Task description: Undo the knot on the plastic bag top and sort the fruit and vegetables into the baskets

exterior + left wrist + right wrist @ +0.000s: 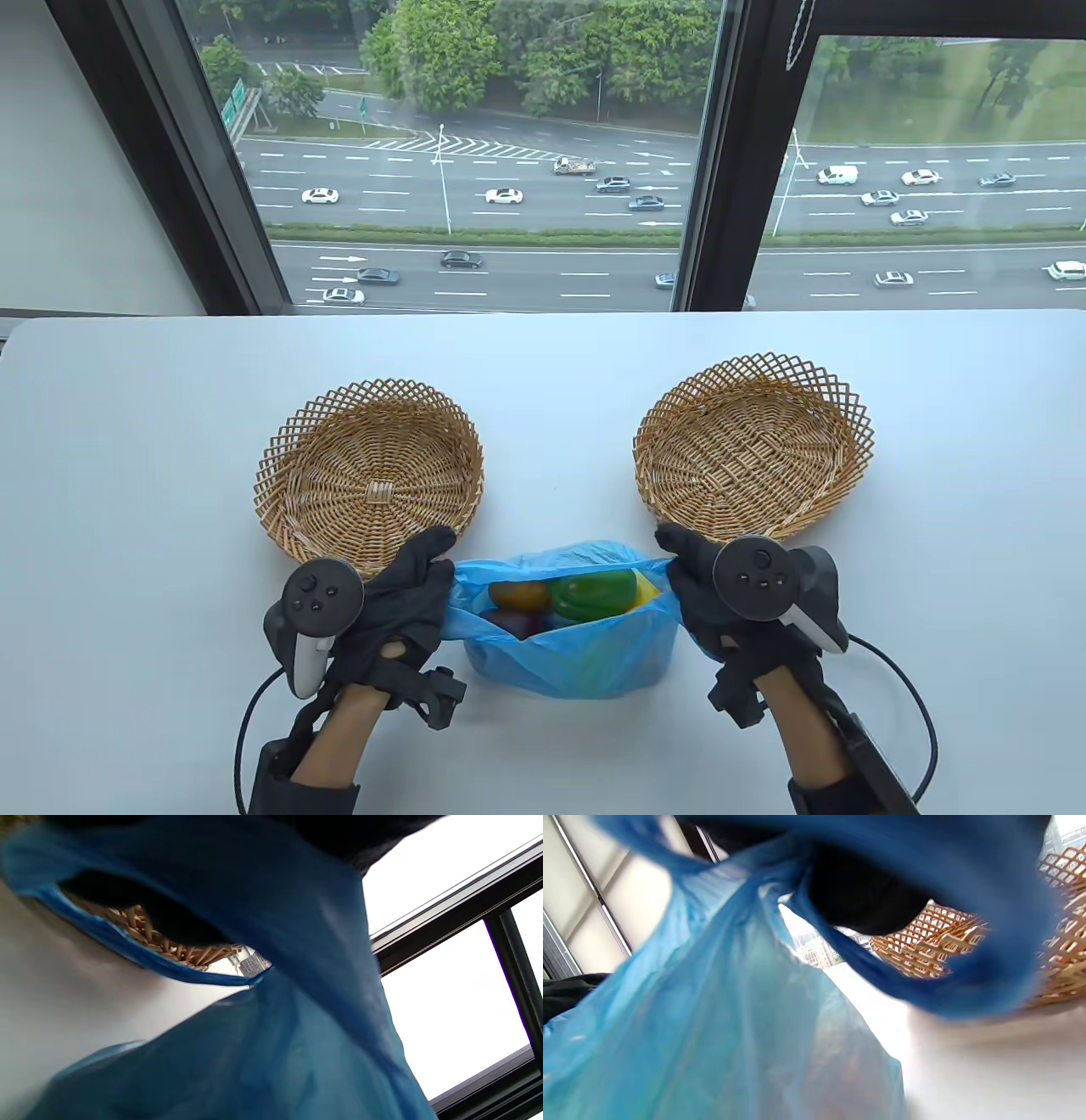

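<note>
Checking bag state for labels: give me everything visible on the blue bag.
The bag is thin, translucent blue plastic, crinkled, standing on the white table between and in front of two wicker baskets. Its top is untied and stretched wide open. The left hand holds its left handle, the right hand its right one. Inside show a green piece, something orange-yellow and a darker item, partly hidden.

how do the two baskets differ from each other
The left basket lies flat, its woven floor facing up; the right basket is tilted, its far rim raised. The left basket looks slightly smaller than the right basket. Both are round, tan wicker with lattice rims, and hold nothing.
</note>
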`<state>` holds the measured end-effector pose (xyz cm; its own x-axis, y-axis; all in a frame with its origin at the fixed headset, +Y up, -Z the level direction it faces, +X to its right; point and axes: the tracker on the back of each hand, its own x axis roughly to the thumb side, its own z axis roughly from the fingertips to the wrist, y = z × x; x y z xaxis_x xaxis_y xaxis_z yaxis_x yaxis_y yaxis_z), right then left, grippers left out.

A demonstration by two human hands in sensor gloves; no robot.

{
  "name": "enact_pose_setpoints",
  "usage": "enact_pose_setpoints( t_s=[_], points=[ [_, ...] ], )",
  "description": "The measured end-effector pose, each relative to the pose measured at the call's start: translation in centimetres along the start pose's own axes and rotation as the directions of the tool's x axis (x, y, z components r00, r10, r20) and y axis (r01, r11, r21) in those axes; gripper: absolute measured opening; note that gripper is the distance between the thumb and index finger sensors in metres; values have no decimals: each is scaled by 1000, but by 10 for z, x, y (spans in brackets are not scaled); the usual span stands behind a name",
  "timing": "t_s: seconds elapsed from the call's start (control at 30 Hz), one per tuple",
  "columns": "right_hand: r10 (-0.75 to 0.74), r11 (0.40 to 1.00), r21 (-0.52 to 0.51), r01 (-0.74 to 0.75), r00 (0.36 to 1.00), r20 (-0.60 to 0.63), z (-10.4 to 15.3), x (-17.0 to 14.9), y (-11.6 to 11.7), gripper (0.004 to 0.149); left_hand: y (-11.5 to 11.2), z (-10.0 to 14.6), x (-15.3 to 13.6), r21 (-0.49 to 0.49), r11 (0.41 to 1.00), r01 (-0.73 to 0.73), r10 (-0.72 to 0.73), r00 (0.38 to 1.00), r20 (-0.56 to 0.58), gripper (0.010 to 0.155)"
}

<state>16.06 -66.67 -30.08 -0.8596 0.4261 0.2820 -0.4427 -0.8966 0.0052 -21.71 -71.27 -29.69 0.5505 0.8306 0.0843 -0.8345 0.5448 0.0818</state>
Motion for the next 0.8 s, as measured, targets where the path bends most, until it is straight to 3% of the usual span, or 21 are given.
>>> enact_pose_setpoints(
  t_s=[0.13, 0.17, 0.2, 0.3, 0.4, 0.43, 0.53, 0.67, 0.8],
  points=[
    [46, 995, -92, -43, 998, 31, 11, 14, -14, 63, 7, 13, 21, 162, 982, 93, -116, 984, 138, 63],
    [73, 988, -138, -64, 995, 63, 16, 20, -17, 65, 9, 18, 30, 226, 961, 161, -206, 959, 192, 63],
    [95, 979, -192, -73, 990, 108, 20, 29, -18, 68, 9, 24, 41, 293, 930, 223, -304, 914, 268, 62],
    [203, 950, -285, -126, 944, 261, 28, 60, -10, 56, -2, 35, 69, 323, 888, 328, -451, 758, 471, 46],
    [358, 931, -187, -314, 887, 291, 23, 84, 9, 39, -25, 37, 88, 267, 818, 510, -567, 634, 525, 40],
    [429, 903, -131, -408, 860, 277, 19, 87, 17, 38, -35, 35, 92, 216, 763, 609, -618, 589, 521, 41],
    [596, 799, -50, -599, 777, 202, 13, 82, 24, 39, -53, 26, 86, 54, 626, 778, -704, 535, 467, 50],
    [548, 829, 36, -558, 824, 142, 8, 66, 22, 62, -52, 19, 75, 17, 560, 828, -760, 505, 409, 63],
    [557, 802, 153, -578, 815, 161, 5, 56, 26, 95, -45, 17, 69, -38, 571, 820, -755, 542, 370, 83]
  ],
)
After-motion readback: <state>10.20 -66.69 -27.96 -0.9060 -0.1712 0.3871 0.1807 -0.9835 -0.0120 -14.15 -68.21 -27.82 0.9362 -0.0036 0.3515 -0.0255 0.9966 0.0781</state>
